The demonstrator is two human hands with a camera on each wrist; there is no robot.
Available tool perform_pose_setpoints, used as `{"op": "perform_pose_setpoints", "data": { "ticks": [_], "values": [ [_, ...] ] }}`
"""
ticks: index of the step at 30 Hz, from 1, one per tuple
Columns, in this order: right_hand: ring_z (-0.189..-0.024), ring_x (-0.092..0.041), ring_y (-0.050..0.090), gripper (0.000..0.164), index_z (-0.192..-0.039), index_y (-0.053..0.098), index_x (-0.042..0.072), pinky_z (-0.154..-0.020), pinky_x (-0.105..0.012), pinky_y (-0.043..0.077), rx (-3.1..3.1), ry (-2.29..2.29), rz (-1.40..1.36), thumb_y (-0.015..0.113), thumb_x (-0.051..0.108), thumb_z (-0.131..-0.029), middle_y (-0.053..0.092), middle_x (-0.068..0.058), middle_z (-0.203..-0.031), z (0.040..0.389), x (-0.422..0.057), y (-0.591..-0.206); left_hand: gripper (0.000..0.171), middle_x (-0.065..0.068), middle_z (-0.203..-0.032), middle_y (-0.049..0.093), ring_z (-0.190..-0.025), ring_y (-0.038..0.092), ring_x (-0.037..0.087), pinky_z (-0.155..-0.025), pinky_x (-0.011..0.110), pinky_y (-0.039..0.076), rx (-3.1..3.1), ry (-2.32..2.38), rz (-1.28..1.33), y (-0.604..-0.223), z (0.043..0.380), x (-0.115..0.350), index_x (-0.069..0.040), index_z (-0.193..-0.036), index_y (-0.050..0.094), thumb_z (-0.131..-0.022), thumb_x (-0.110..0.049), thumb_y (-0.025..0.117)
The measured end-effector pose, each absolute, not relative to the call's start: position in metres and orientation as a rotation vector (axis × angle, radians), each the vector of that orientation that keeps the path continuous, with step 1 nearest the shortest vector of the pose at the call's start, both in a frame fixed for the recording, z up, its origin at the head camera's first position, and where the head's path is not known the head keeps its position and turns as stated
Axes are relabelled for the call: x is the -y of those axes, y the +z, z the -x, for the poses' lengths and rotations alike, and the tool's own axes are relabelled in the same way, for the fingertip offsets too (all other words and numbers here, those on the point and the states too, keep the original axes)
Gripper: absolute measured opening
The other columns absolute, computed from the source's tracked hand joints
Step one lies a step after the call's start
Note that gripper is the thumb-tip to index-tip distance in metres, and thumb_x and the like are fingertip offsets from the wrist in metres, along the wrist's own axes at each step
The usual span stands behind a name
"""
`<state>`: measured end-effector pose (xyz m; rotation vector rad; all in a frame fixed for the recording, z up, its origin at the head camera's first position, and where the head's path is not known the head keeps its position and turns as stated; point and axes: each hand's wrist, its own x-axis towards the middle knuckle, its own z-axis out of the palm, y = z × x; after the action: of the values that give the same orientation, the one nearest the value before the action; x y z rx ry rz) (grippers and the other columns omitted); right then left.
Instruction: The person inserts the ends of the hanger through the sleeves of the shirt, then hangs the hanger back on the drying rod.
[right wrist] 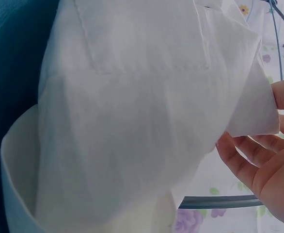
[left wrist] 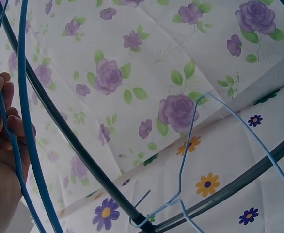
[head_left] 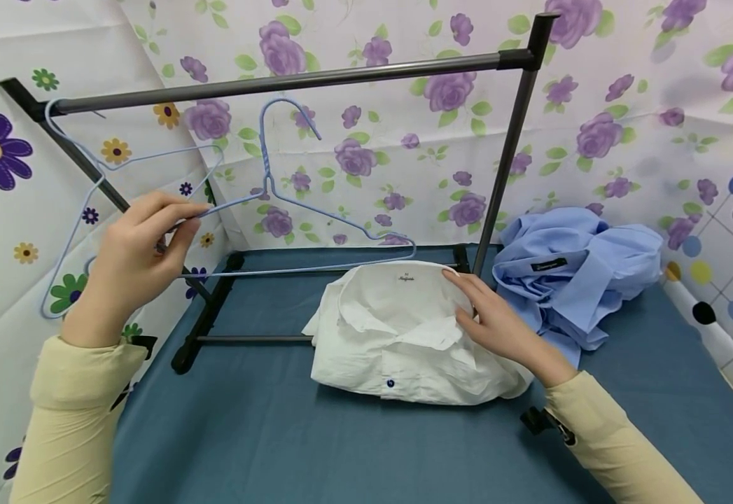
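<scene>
My left hand [head_left: 133, 255] pinches one shoulder of a blue wire hanger [head_left: 267, 164] between thumb and fingers. The hanger is held up below the rack's top bar, hook upward, its lower wire reaching toward a white shirt [head_left: 356, 367]. That shirt lies bunched on the blue-covered table, its collar standing up toward the back and a dark button at the front. With my right hand [head_left: 498, 325] I grip the right side of its collar. In the right wrist view, a collar point [right wrist: 258, 114] shows between my thumb and fingers.
A dark metal rack [head_left: 353, 77] stands at the back left, its bar crossing above the shirt. Another blue wire hanger [head_left: 164, 152] hangs at its left end. A crumpled blue shirt [head_left: 593, 259] lies at the right. Flowered sheets [head_left: 372, 42] line the back and left.
</scene>
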<state>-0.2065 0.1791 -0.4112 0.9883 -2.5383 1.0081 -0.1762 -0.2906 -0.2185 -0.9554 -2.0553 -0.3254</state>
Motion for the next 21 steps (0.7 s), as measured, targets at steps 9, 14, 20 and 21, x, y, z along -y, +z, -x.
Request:
{"op": "perform_pose_setpoints", "data": {
  "ticks": [9, 14, 20, 21],
  "values": [
    [-0.063, -0.008, 0.045, 0.070, -0.159, 0.030, 0.014, -0.057, -0.027, 0.046, 2.544, 1.011, -0.982, 0.057, 0.001, -0.097, 0.041, -0.014, -0.150, 0.208, -0.177, -0.409, 0.029, 0.018, -0.102, 0.066, -0.078, 0.049, 0.015, -0.066, 0.019, 0.038, 2.096, -0.332, 1.052, -0.226, 0.180, 0.285, 0.004, -0.113, 0.073, -0.086, 0.013, 0.066],
    [-0.063, -0.007, 0.044, 0.068, -0.158, 0.031, 0.011, -0.057, -0.027, 0.046, 2.509, 0.993, -1.008, 0.056, -0.003, -0.096, 0.043, -0.017, -0.148, 0.210, -0.175, -0.405, 0.030, 0.017, -0.100, 0.065, -0.078, 0.050, 0.017, -0.068, 0.024, 0.038, 2.121, -0.367, 1.101, -0.234, 0.182, 0.278, 0.004, -0.113, 0.072, -0.086, 0.015, 0.066],
    [-0.063, -0.007, 0.044, 0.068, -0.158, 0.032, 0.012, -0.057, -0.027, 0.045, 2.489, 0.971, -1.011, 0.055, -0.004, -0.096, 0.042, -0.017, -0.149, 0.211, -0.175, -0.396, 0.035, 0.016, -0.100, 0.066, -0.080, 0.055, 0.023, -0.068, 0.028, 0.039, 2.116, -0.383, 1.149, -0.245, 0.186, 0.264, 0.002, -0.113, 0.073, -0.082, 0.018, 0.070],
    [-0.063, -0.007, 0.044, 0.068, -0.158, 0.032, 0.012, -0.057, -0.027, 0.045, 2.490, 0.967, -1.013, 0.055, -0.003, -0.096, 0.042, -0.017, -0.150, 0.210, -0.175, -0.395, 0.036, 0.015, -0.100, 0.066, -0.081, 0.056, 0.023, -0.067, 0.028, 0.039, 2.113, -0.377, 1.152, -0.247, 0.187, 0.262, 0.002, -0.113, 0.073, -0.081, 0.018, 0.071]
  ]
}}
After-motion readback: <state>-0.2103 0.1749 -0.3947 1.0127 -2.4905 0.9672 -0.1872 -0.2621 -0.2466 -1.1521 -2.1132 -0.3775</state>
